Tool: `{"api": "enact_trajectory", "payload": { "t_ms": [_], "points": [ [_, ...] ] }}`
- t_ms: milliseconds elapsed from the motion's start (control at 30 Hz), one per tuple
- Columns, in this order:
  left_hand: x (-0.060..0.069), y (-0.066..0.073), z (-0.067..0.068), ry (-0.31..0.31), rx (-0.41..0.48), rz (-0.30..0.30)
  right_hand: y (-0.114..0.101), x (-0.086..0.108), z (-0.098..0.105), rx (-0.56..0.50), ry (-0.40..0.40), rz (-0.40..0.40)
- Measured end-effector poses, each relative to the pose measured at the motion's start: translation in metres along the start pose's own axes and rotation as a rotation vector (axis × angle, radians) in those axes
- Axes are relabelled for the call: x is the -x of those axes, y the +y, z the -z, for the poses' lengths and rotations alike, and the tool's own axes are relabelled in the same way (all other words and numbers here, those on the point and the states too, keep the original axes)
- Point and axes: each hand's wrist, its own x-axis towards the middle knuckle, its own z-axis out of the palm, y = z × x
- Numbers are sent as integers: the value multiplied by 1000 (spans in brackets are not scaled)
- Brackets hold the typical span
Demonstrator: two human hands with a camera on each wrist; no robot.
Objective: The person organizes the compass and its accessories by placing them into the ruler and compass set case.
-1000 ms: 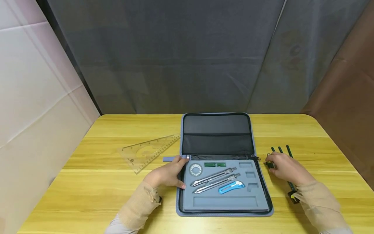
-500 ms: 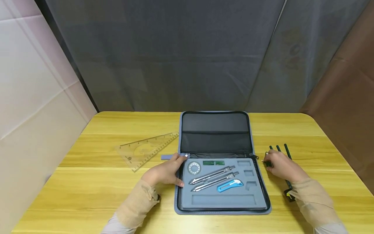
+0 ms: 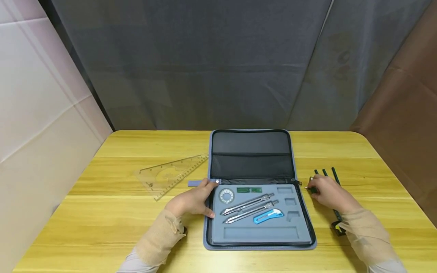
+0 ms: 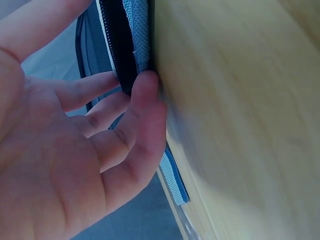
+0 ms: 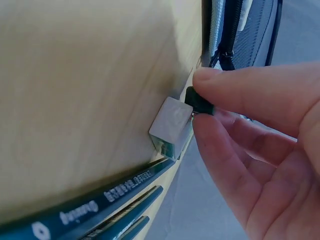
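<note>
A blue zip case (image 3: 260,248) lies unfolded on the table. Its grey foam tray (image 3: 261,219) holds two metal compasses (image 3: 250,212), a light-blue utility knife (image 3: 268,216), a round white dial-like piece (image 3: 227,196) and two small green pieces. My left hand (image 3: 191,200) rests on the case's left edge, fingertips against the zip border (image 4: 131,50) in the left wrist view. To the right of the case, my right hand (image 3: 330,194) pinches a small dark-green piece (image 5: 199,101) between thumb and forefinger. Beside it sits a white eraser-like block (image 5: 171,120) with a green lower part.
Dark-green pencils (image 3: 336,176) lie partly beneath my right hand. A clear set square (image 3: 160,178) lies left of the case, and a blue strap (image 3: 194,183) sticks out there. Several recesses (image 3: 284,189) show in the tray. Cloth screens (image 3: 211,68) surround the table (image 3: 102,212).
The head view has shifted slightly. Both hands keep nearly the same places, the left on the case edge and the right at the small dark-green piece.
</note>
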Motion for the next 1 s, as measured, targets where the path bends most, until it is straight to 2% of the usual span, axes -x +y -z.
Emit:
{"api": "enact_trajectory", "payload": {
  "t_ms": [300, 533, 800, 1000],
  "points": [
    [0, 1, 1, -3, 3, 17, -3, 4, 3, -19, 17, 1],
    [1, 2, 1, -5, 5, 25, -8, 6, 4, -52, 104, 84],
    [1, 1, 1, -7, 13, 34, -16, 8, 7, -115, 105, 144],
    [0, 1, 1, -5, 8, 29, -21, 10, 10, -130, 122, 228]
  ]
}}
